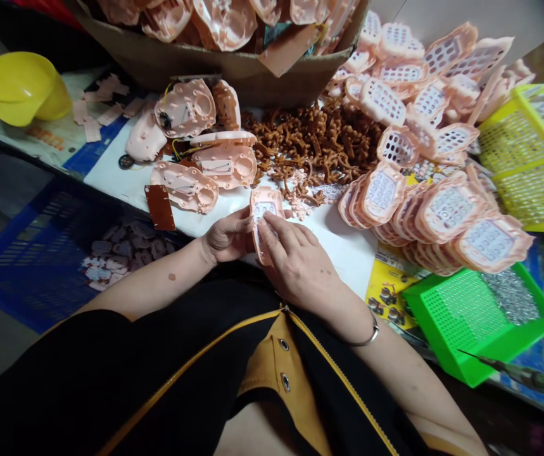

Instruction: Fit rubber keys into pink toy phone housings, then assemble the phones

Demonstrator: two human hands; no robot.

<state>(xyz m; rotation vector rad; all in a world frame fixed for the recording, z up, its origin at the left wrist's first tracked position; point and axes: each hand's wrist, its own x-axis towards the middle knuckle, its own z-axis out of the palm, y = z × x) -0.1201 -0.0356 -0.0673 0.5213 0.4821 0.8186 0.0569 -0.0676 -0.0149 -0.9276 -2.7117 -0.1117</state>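
A pink plastic shell [261, 197] with a pale keypad sheet inside it is held near the table's front edge, in front of my body. My left hand [231, 235] grips the shell's left side, thumb on its rim. Over its right side lies my right hand [295, 253], fingers pressed on the keypad and the rim. Just beyond my hands are small pink parts [300, 196] and a heap of brown plastic pieces [319, 139]. Stacked pink shells with keypad sheets [452, 206] stand to the right.
A cardboard box [234, 73] of pink shells is at the back. Wired shells [186, 183] lie left of centre, near a yellow bowl [19, 88]. At right are a yellow basket [518, 164], a green basket [461, 316] with screws and a screwdriver [528, 377]. A blue crate [29, 253] sits lower left.
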